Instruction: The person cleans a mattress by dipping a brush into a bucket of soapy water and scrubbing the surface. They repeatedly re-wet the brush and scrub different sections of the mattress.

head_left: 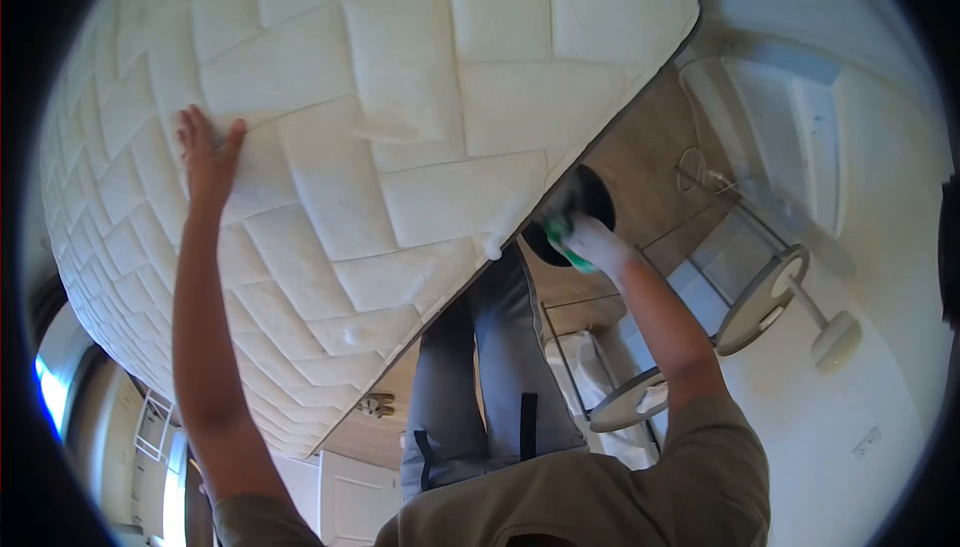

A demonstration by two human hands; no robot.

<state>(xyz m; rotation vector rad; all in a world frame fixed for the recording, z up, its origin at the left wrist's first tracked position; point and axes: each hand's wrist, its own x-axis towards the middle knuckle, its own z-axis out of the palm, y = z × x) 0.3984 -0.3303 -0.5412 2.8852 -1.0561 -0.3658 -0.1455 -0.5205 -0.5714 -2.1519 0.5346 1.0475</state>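
A large white quilted mattress (410, 187) with a dark edge fills the upper left. My left hand (210, 162) lies on its surface, fingers spread, holding nothing. Over a black round container (597, 197) beside the mattress edge, my right hand (598, 245) is closed around a green thing (568, 245), blurred by motion; its exact kind cannot be made out. Something white covers part of that hand, either foam or cloth. White foam blobs (493, 249) sit at the mattress edge, with a fainter patch (350, 335) lower down.
Right of my legs (480, 377) stand round side tables (765, 297) with thin metal frames, and a white lamp (835, 337) is close by. A cable (690, 172) trails over the wooden floor (650, 157). Slippers (377, 405) lie under the mattress edge. A white door (358, 487) is behind.
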